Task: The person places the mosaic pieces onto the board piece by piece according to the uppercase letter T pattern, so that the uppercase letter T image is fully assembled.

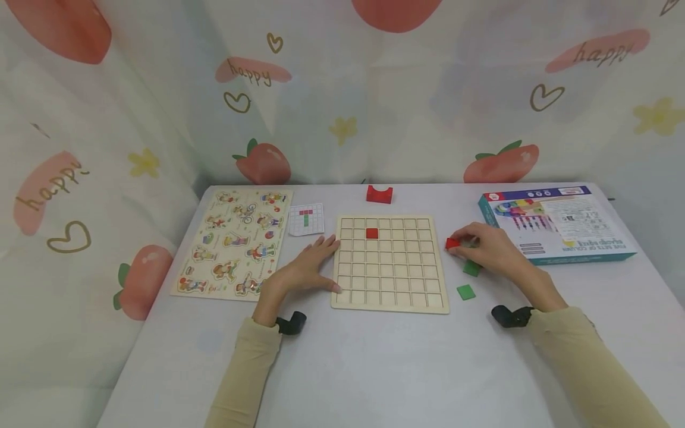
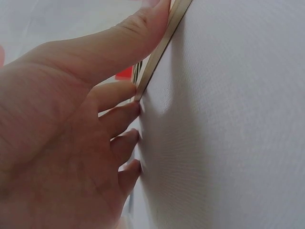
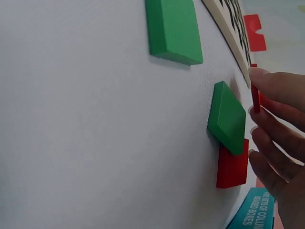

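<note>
We've white tabletop (image 1: 407, 368) showing from the boards' near edges down to frame bottom, i.e. room btwn the forearms. Picture board (image 1: 216, 257) lies far L; grid board (image 1: 388, 267) is mid-table, approx. square; box (image 1: 556, 229) is at R, well apart from the grid's R edge. We see the L hand (image 1: 307, 267) spread, thumb away from the fingers, thumb & index tips touching the grid's L edge. R hand (image 1: 492, 249) pinches a red tile (image 1: 452, 243) btwn thumb & fingertips, just outside the grid's R edge. Pattern card (image 1: 307, 220) sits btwn the two boards; notched block (image 1: 379, 194) is past the grid's far edge. 2nd red tile (image 1: 371, 233): on the grid, row 2 from far edge, col. 3 from L. Near green tile (image 1: 466, 292) & far green tile (image 1: 471, 268) lie R of the grid; a 3rd red tile (image 3: 232, 167) is partly behind the latter in the R-wrist view.
</note>
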The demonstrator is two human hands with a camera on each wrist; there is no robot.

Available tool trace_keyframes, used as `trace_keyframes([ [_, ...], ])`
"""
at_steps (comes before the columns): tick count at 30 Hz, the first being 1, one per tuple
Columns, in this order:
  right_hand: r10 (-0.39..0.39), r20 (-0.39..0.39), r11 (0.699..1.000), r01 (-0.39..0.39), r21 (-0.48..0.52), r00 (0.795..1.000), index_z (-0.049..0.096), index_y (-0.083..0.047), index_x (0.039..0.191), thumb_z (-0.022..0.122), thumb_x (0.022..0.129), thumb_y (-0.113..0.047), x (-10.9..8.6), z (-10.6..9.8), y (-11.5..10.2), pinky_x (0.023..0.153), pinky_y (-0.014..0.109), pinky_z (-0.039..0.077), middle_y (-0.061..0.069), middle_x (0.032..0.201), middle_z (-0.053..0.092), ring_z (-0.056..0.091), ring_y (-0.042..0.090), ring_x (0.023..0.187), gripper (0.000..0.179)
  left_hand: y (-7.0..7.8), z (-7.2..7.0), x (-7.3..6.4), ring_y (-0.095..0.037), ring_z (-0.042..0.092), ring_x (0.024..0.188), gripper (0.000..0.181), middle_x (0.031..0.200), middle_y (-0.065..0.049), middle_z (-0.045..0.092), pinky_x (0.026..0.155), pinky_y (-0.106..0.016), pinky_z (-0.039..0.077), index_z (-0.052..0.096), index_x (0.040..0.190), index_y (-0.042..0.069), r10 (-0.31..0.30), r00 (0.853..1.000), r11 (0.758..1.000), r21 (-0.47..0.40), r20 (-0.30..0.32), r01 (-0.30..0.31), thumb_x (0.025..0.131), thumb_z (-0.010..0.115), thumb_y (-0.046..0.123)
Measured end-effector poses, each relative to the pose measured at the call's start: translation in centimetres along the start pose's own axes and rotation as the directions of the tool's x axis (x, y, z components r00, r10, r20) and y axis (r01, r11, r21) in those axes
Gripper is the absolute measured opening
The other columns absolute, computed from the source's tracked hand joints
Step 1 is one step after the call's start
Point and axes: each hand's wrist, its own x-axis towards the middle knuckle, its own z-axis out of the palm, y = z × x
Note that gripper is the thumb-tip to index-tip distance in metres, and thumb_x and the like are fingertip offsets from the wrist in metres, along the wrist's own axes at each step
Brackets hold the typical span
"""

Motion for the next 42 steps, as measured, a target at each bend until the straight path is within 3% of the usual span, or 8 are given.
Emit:
trace_keyframes([
  [6,-0.028,-0.008,1.0,0.028,0.006,1.0,0.072,0.001,0.122,0.076,0.093,-0.019,0.7,0.5,-1.1,0.089,0.045,0.051,0.019,0.115,0.07,0.059,0.032,0.103,0.035,-0.1,0.2,0.1,-0.027,0.001,0.162,0.108,0.174,-0.007,0.012,0.133,-0.044,0.002,0.023,0.164,0.009,0.006,1.0,1.0,0.008,-0.005,-0.006,0.081,0.087,0.036],
  [15,-0.057,-0.004,0.998,0.058,0.025,0.998,0.073,0.001,0.119,0.076,0.093,-0.017,2.7,1.7,-3.1,0.086,0.043,0.052,0.016,0.107,0.07,0.06,0.031,0.099,0.032,-0.2,0.3,0.1,-0.026,0.0,0.162,0.109,0.174,-0.006,0.011,0.133,-0.043,0.002,0.023,0.165,0.01,0.005,1.0,1.0,0.005,-0.004,-0.005,0.081,0.087,0.037],
  [30,-0.103,0.03,0.992,0.1,0.07,0.994,0.074,0.001,0.116,0.078,0.091,-0.016,6.2,3.8,-5.8,0.092,0.048,0.055,0.018,0.111,0.072,0.063,0.032,0.1,0.031,-0.5,0.2,0.1,-0.023,-0.001,0.162,0.108,0.174,-0.003,0.01,0.133,-0.041,0.0,0.023,0.165,0.011,0.008,1.0,1.0,-0.002,-0.007,-0.008,0.082,0.087,0.037],
  [42,-0.13,0.05,0.989,0.126,0.077,0.99,0.074,0.001,0.118,0.077,0.092,-0.016,7.5,4.9,-7.0,0.089,0.043,0.055,0.016,0.112,0.072,0.062,0.03,0.098,0.031,-0.1,0.1,-0.2,-0.025,0.0,0.162,0.107,0.174,-0.004,0.012,0.133,-0.042,0.001,0.024,0.164,0.01,0.01,1.0,1.0,-0.014,-0.012,-0.011,0.082,0.087,0.036],
])
